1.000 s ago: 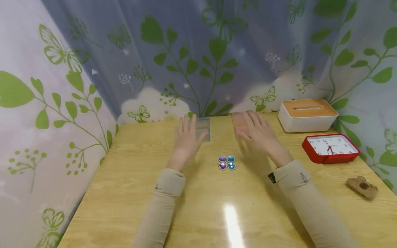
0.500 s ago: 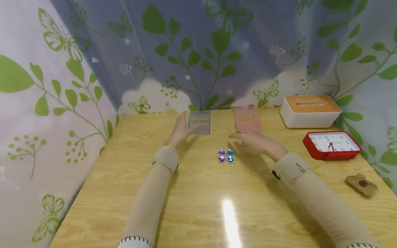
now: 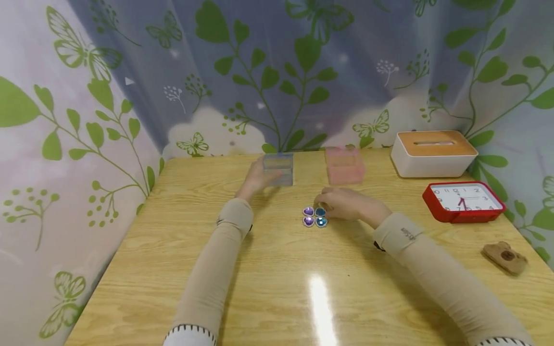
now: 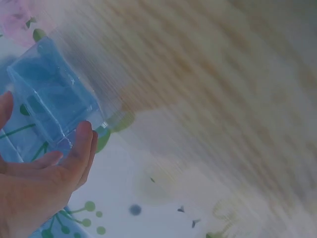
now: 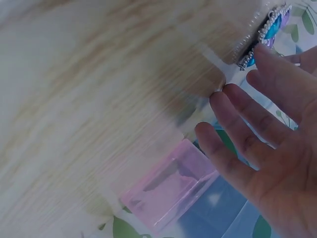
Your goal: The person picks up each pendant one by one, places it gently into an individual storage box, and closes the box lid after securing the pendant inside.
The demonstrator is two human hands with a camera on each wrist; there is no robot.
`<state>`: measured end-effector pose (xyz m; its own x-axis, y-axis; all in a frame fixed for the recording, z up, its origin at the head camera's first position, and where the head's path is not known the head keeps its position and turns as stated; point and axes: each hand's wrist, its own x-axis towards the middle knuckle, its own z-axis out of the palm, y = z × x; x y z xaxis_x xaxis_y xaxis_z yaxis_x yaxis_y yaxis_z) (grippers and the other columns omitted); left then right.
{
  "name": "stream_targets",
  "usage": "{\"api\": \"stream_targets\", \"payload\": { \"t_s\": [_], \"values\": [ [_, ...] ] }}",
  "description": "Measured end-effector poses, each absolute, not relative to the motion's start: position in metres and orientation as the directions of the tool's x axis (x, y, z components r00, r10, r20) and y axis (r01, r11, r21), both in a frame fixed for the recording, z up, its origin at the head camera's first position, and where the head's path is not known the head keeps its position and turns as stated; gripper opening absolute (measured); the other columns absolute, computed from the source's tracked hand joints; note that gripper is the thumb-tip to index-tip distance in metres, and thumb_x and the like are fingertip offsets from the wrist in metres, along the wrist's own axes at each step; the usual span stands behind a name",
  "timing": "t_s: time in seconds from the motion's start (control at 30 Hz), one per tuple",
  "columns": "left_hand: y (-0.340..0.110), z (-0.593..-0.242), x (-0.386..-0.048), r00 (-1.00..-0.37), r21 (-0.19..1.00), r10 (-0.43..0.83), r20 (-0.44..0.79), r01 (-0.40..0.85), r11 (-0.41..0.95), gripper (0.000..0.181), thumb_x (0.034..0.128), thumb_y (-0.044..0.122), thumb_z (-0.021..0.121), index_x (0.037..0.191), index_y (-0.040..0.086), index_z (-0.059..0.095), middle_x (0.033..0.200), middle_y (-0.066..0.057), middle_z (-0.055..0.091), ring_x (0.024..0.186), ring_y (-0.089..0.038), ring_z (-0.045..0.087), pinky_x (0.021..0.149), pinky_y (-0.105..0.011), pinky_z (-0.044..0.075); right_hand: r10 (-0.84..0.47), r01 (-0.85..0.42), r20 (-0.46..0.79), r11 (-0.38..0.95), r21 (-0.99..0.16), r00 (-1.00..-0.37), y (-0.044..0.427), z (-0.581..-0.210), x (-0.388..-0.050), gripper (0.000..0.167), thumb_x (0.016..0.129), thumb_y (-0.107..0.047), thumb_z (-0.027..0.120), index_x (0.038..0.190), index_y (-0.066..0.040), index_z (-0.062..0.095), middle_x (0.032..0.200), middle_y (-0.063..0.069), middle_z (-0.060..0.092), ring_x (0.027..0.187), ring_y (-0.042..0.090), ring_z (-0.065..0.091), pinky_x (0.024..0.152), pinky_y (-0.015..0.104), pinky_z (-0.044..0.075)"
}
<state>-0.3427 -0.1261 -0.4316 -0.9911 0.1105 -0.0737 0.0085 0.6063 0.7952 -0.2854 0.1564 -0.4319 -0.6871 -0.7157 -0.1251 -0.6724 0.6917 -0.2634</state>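
My left hand point(image 3: 255, 179) grips a clear blue box point(image 3: 286, 177) at the table's back edge. In the left wrist view its fingers and thumb span the side of this blue box point(image 4: 54, 94). My right hand point(image 3: 346, 204) is low over the table, fingertips at the upper teal gem point(image 3: 320, 212). Two purple gems, one a purple gem point(image 3: 308, 221), and two teal ones form a small square with beaded silvery rims. In the right wrist view the right hand's fingers point(image 5: 237, 124) are loosely extended, and the index tip is close to a teal gem point(image 5: 272, 28); contact is unclear.
A clear pink box point(image 3: 346, 174) stands right of the blue one. At the right are a white tissue box point(image 3: 426, 166) with a wooden top, a red clock point(image 3: 450, 216) and a brown bear-shaped item point(image 3: 505, 258). A patterned curtain point(image 3: 242, 96) borders the table.
My left hand has moved from over the blue box to its side and now grips it. The right hand has come down from the pink box to the teal gems.
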Motion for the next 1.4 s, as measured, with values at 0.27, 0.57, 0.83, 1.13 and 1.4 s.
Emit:
{"api": "stream_targets", "payload": {
  "t_s": [0.27,0.57,0.83,1.13,1.4],
  "values": [
    [-0.126,-0.429,-0.346,-0.986,0.813,0.122,-0.11,-0.019,0.581,0.086,0.1041,0.027,0.066,0.169,0.005,0.014,0.176,-0.022,0.014,0.164,-0.042,0.014,0.135,-0.058,0.017,-0.722,-0.685,-0.114,0.686,-0.243,-0.683,0.154,-0.436,-0.286,0.037,0.09,-0.014,0.083,0.126,-0.013,0.073,0.111,0.006,0.069,0.095,0.016,0.063,0.087,0.038,0.06],
    [-0.124,-0.431,-0.354,-0.985,0.836,0.158,-0.074,0.025,0.548,0.074,0.1029,0.016,0.067,0.166,0.005,0.028,0.167,-0.025,0.038,0.156,-0.043,0.035,0.131,-0.056,0.029,-0.743,-0.716,-0.073,0.662,-0.221,-0.665,0.155,-0.438,-0.285,0.032,0.089,-0.013,0.083,0.12,-0.014,0.076,0.114,0.006,0.069,0.101,0.019,0.067,0.092,0.041,0.062],
    [-0.125,-0.432,-0.35,-0.984,0.825,0.131,-0.122,-0.027,0.565,0.083,0.1053,0.021,0.064,0.168,0.003,0.014,0.175,-0.024,0.018,0.164,-0.042,0.017,0.135,-0.056,0.017,-0.754,-0.732,-0.062,0.651,-0.202,-0.654,0.156,-0.439,-0.285,0.028,0.09,-0.01,0.082,0.118,-0.014,0.077,0.113,0.006,0.069,0.1,0.02,0.069,0.091,0.041,0.063],
    [-0.123,-0.429,-0.351,-0.985,0.82,0.119,-0.126,-0.035,0.571,0.083,0.1032,0.022,0.068,0.168,0.004,0.02,0.172,-0.023,0.028,0.161,-0.041,0.027,0.134,-0.053,0.024,-0.783,-0.768,-0.05,0.618,-0.166,-0.62,0.155,-0.437,-0.286,0.02,0.093,-0.01,0.079,0.113,-0.015,0.077,0.106,0.004,0.069,0.093,0.015,0.067,0.086,0.036,0.062],
    [-0.122,-0.431,-0.349,-0.986,0.813,0.084,-0.144,-0.069,0.578,0.085,0.1036,0.023,0.068,0.168,0.003,0.016,0.175,-0.023,0.021,0.163,-0.04,0.02,0.136,-0.053,0.019,-0.767,-0.756,-0.042,0.638,-0.149,-0.64,0.155,-0.439,-0.286,0.018,0.096,-0.01,0.077,0.114,-0.011,0.075,0.11,0.007,0.071,0.1,0.021,0.071,0.09,0.037,0.063]
  ]
}}
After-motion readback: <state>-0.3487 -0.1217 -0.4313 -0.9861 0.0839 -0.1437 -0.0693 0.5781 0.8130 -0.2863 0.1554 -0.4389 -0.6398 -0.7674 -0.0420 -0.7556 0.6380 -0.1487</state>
